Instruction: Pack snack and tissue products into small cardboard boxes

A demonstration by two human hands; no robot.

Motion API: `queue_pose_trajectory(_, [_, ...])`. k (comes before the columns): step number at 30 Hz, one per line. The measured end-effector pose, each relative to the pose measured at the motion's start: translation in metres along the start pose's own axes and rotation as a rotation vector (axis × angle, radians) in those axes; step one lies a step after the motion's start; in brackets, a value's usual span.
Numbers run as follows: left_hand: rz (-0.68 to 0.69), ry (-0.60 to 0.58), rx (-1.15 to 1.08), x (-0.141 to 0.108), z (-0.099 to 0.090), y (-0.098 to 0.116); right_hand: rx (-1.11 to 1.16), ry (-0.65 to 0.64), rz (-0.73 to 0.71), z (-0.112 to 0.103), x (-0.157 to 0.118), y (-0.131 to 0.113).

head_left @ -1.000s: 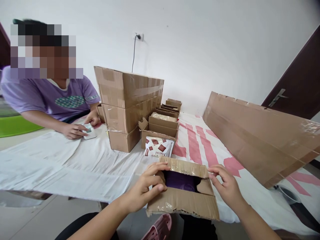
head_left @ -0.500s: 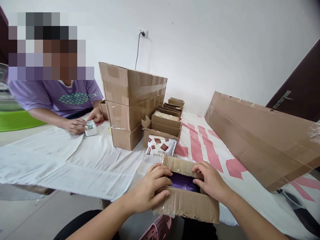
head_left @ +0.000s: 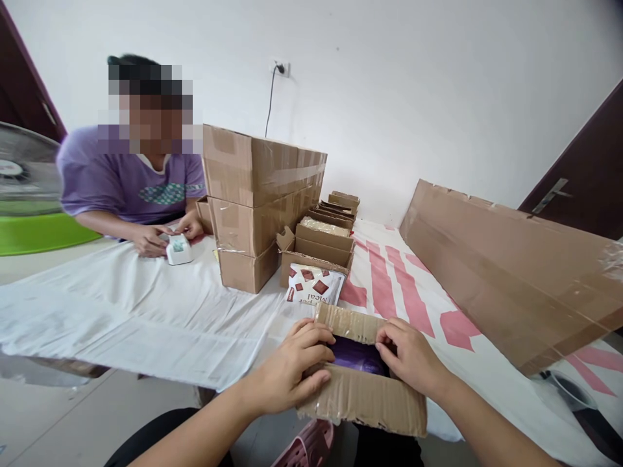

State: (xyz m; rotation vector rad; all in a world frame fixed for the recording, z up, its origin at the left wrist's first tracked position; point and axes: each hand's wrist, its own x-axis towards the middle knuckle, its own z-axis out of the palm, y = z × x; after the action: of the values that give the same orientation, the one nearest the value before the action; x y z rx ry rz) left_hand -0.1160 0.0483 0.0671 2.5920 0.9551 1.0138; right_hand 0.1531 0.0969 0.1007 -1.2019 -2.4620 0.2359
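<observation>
At the near edge of the cloth-covered table (head_left: 195,344), the left hand (head_left: 302,363) grips the open cardboard carton (head_left: 363,402) by its left side, seemingly to steady it, while the right hand (head_left: 413,358) curls at the far flap (head_left: 348,323); whether it pinches there is hard to tell. Parted flaps expose the purple package (head_left: 357,355) inside. Beyond, the Meal pouch (head_left: 314,283) leans on an open box (head_left: 321,248), likely for support

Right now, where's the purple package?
In the head view, the purple package is low, just right of centre, inside the cardboard box, between the left hand and right hand.
</observation>
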Motion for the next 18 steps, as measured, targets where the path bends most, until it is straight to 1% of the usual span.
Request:
queue_pose_trajectory(6, [0.009, 0.016, 0.005, 0.001, 0.000, 0.001, 0.005, 0.016, -0.010, 0.002, 0.002, 0.002])
queue_pose_trajectory(12, [-0.001, 0.015, 0.028, 0.001, 0.000, 0.001, 0.038, 0.043, 0.020, 0.004, 0.002, 0.002])
queue_pose_trajectory(15, [-0.051, 0.055, 0.044, 0.006, -0.007, 0.010, 0.049, 0.068, 0.025, 0.004, 0.002, 0.003])
queue_pose_trajectory(18, [-0.072, 0.115, 0.001, 0.017, -0.018, 0.028, 0.033, 0.054, 0.009, 0.001, 0.002, 0.003])
